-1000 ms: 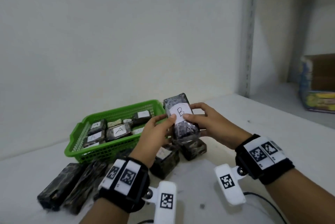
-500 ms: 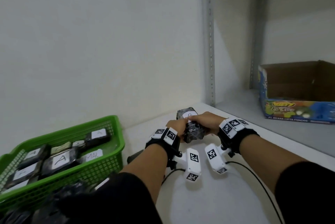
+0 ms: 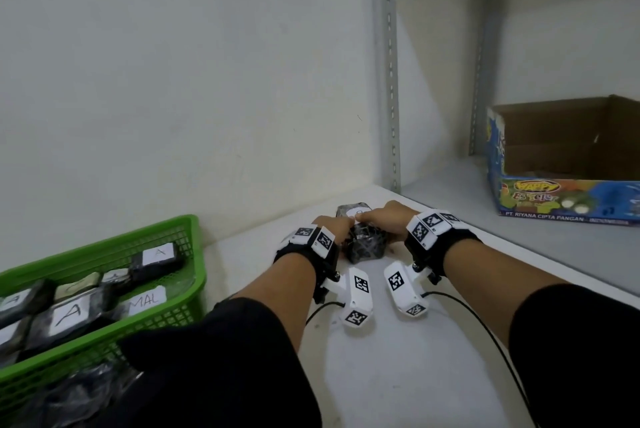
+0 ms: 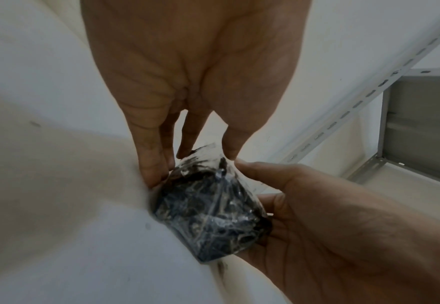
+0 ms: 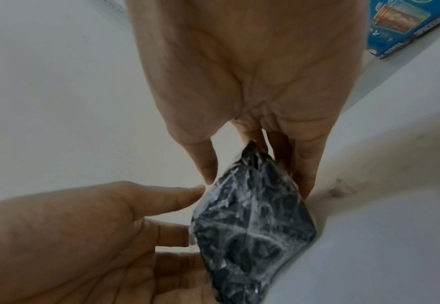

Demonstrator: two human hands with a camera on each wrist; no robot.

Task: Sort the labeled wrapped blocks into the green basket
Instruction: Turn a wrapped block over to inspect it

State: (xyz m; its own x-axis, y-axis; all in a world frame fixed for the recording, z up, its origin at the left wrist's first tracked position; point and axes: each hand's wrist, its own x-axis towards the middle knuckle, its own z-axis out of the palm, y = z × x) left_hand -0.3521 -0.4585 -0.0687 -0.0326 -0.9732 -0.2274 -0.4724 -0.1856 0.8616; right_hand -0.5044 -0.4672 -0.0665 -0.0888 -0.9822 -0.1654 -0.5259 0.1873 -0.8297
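Both hands are on one wrapped block (image 3: 363, 244) out on the white table (image 3: 398, 375), over toward the back wall and well to the right of the green basket (image 3: 194, 275). The block is dark, wrapped in shiny clear film, with a white paper label on top, though the letter on it is mostly covered by fingers in the head view, so I can't read it.

The left hand (image 3: 334, 232) grips the block from its left side: in the left wrist view the fingertips (image 4: 152, 174) press against the wrap near the far end, with the thumb on the other side. The right hand (image 3: 384, 223) does the same from the right, fingers (image 5: 304, 174) down along one side and thumb on the opposite edge. So both hands are curled round it and pinching. The block looks to be sitting on or just above the table; hard to tell which.

The basket sits at the left edge of the head view with several wrapped blocks already in it, white labels up; a couple read "A" (image 3: 69, 315) and a loose slip reads "MAL". More dark wrapped stuff lies in front of the basket at the bottom left, partly hidden by the black sleeve.

On the grey metal shelf (image 3: 554, 254) to the right stands an open cardboard box (image 3: 561, 199) with colourful printing.
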